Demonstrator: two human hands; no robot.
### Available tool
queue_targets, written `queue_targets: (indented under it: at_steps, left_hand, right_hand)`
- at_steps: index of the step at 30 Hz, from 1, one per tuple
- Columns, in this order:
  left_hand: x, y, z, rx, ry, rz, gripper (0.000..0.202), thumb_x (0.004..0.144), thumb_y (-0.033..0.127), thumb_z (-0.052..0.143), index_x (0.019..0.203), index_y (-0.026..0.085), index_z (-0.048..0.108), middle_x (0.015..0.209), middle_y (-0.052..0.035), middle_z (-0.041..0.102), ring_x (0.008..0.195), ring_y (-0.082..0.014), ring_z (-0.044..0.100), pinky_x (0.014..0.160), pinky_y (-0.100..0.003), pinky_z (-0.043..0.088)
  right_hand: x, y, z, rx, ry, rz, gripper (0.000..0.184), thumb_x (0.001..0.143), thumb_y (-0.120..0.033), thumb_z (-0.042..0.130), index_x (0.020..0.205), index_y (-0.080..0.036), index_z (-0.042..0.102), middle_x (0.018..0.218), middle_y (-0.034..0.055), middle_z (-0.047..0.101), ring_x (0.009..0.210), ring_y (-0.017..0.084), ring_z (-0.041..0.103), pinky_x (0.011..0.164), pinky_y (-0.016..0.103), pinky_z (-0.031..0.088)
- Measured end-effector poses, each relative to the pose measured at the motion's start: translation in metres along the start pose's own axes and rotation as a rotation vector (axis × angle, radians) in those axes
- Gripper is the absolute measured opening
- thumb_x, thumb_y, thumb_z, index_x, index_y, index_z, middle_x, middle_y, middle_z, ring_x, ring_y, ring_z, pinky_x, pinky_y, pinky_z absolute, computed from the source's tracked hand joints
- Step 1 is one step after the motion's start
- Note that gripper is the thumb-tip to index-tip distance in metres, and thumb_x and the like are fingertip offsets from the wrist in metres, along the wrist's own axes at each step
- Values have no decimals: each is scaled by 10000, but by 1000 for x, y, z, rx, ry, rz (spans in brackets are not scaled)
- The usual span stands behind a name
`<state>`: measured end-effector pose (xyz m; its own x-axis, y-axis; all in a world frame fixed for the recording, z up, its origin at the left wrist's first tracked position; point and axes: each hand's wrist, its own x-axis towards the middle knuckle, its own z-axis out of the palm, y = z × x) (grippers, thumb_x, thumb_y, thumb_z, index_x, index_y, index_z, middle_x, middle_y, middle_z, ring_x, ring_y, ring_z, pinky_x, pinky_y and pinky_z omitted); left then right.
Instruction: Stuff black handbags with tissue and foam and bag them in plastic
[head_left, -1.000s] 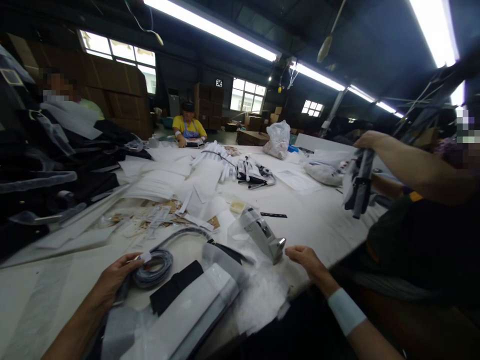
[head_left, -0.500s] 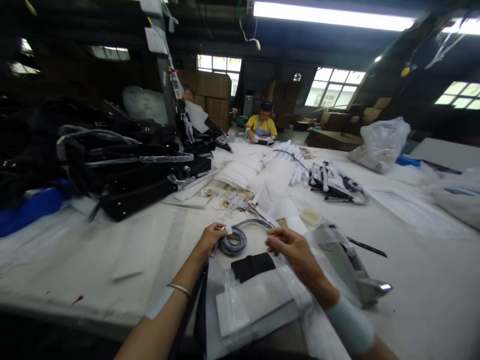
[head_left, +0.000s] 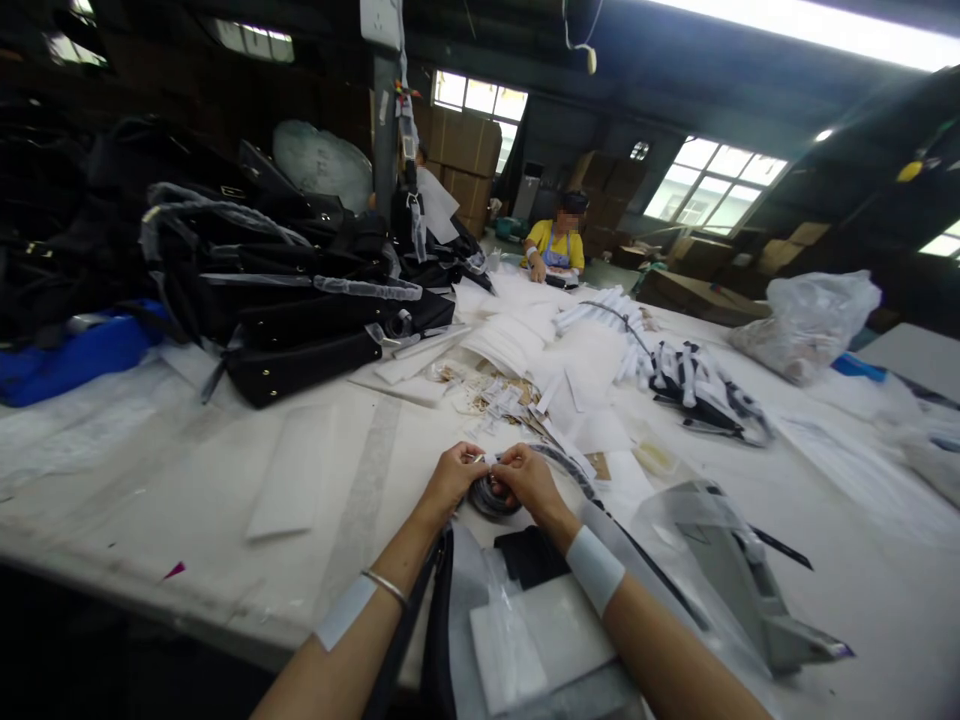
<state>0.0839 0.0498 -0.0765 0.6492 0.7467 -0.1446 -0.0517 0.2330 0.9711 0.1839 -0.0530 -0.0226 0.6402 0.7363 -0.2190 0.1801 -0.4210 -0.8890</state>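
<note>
My left hand is closed in a pinch at the upper left of a dark coil, which looks like a rolled strap in clear film. Something small and shiny shows at its fingertips, too small to name. My right hand is closed too, its fingers pinched on the coil's upper right, almost touching the left fingertips. A dark strap length curves out behind the right hand. Below the hands lies an open dark bag with a white padded packet and a black piece on it.
A grey tape dispenser lies to the right on the white table. Black bags are piled at left. White foam sheets and small scattered parts lie ahead. A person in yellow works across the table.
My right hand has moved left to the coil, beside my left hand, and closed. The strap length now runs behind it down to the right. The view has shifted left.
</note>
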Motion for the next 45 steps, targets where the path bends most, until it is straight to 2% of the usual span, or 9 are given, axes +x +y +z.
queue_targets:
  at_steps: [6,12,19,25,32,37,39,42,45]
  left_hand:
    - [-1,1,2,28,-8,15,296,566,208,762,835,155,649,648,36,617,629,-133,576,628,-237,421]
    - [-2,4,1,72,-1,22,259,587,159,708,838,156,646,666,36,612,630,-125,561,627,-235,412]
    - [-3,4,-1,93,-64,22,259,619,257,726,847,164,644,614,43,603,549,-118,534,543,-224,377]
    - [-5,9,1,73,-134,82,302,634,287,753,902,169,677,761,2,690,703,-156,620,671,-244,457]
    - [-13,14,5,77,-112,67,339,613,240,752,926,160,653,743,-12,694,676,-157,623,630,-241,439]
    - [-16,13,7,70,-96,47,341,593,231,742,890,172,586,628,36,638,524,-103,534,532,-213,355]
    - [-16,12,7,68,-99,52,360,589,244,753,893,175,575,605,49,620,498,-95,508,509,-209,318]
    - [-15,11,7,53,-124,62,391,589,271,760,914,175,564,641,32,646,526,-107,540,526,-212,335]
    - [-16,12,6,48,-127,72,400,587,263,758,923,176,560,648,39,643,522,-99,530,531,-210,337]
  right_hand:
    - [6,-4,-6,-250,-64,-32,170,781,-169,645,757,-217,484,518,-42,627,420,141,589,391,206,416]
    - [2,-3,-9,-572,50,-287,176,729,-155,724,708,-201,555,586,-26,614,560,153,600,507,225,353]
    - [-3,1,-14,-825,103,-647,159,848,-245,686,996,-194,658,1008,101,699,973,269,614,832,359,429]
    - [6,-2,-21,-1092,-15,-1033,397,970,-190,489,1366,-163,505,1360,136,581,1273,277,493,1154,467,261]
    - [6,-11,-11,-1054,-216,-643,564,968,-123,392,1523,-192,322,1362,193,565,1104,307,633,945,423,459]
    - [26,-19,-33,-909,-334,-526,774,713,-230,783,1426,-157,493,1175,160,694,1059,335,652,914,408,483]
    - [35,-22,-45,-811,-417,-482,668,678,-307,816,1308,-203,620,1083,81,738,945,261,686,825,317,513]
    - [44,-24,-52,-675,-466,-427,269,811,-368,685,1014,-211,766,839,5,748,756,173,668,662,226,488]
    - [47,-17,-45,-587,-427,-377,232,842,-358,629,856,-177,774,641,-28,665,607,129,580,548,195,406]
